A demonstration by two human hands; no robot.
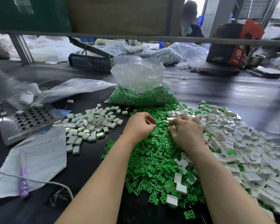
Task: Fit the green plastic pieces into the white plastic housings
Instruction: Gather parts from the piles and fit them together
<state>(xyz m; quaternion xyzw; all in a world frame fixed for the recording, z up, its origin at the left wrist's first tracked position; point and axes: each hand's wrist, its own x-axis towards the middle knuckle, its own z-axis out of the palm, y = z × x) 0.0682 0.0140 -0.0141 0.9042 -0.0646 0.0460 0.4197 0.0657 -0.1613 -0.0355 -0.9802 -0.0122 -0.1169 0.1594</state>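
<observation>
A wide heap of loose green plastic pieces (152,160) covers the black table in front of me. To its right lies a big heap of white plastic housings (242,152), some spilled onto the green. My left hand (139,126) hovers at the heap's far left edge, its fingers curled toward the thumb; what lies inside is hidden. My right hand (187,130) is palm down on the heap, fingers bent and spread, fingertips touching green pieces and housings. A smaller pile of white housings (90,125), some showing green, lies to the left.
A clear bag of green pieces (144,94) stands behind my hands. At left are a perforated metal plate (31,121), a handwritten paper (40,152), a purple pen (23,180) and a white cable (44,181). Bags, a sealer (90,61) and a person (190,25) fill the back.
</observation>
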